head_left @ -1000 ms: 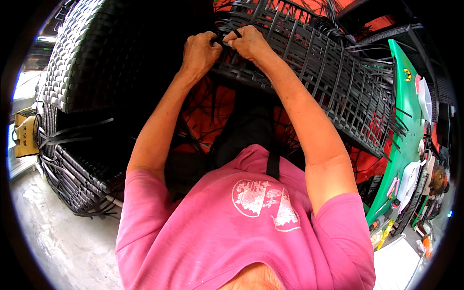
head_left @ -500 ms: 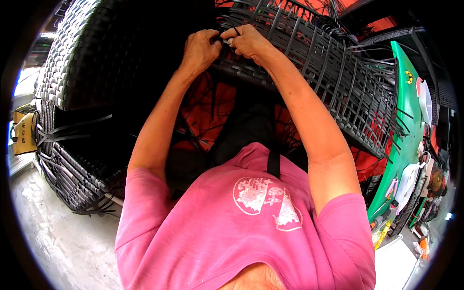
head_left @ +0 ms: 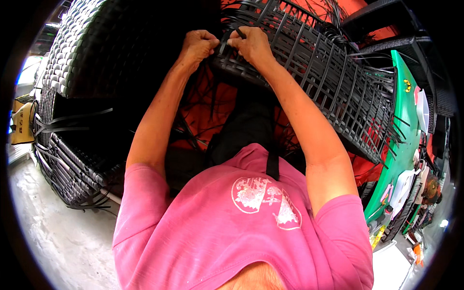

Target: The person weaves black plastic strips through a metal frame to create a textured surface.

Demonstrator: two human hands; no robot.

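A partly woven black wicker panel (head_left: pixel 319 79) slants across the upper right, an open lattice of flat strips with loose ends on its right side. At its left end, my right hand (head_left: pixel 253 46) is closed in a pinch, and a dark plastic strip (head_left: pixel 240 33) sticks up between thumb and forefinger. Just left of that corner, my left hand (head_left: pixel 195 47) has thumb and forefinger pressed together. Deep shadow hides whatever its fingertips hold. A small gap separates the two hands.
Tall woven black furniture (head_left: pixel 72 58) stands at the left, above a lower woven piece (head_left: pixel 77 169) with protruding strips. A green board (head_left: pixel 405 111) leans beyond the panel's right end. Red sheeting (head_left: pixel 195 116) and loose strips lie below. A yellow bag (head_left: pixel 23 126) hangs far left.
My hands have moved slightly apart; they were nearly touching at the panel's corner. The right hand has turned a little, and the strip in it shows upright.
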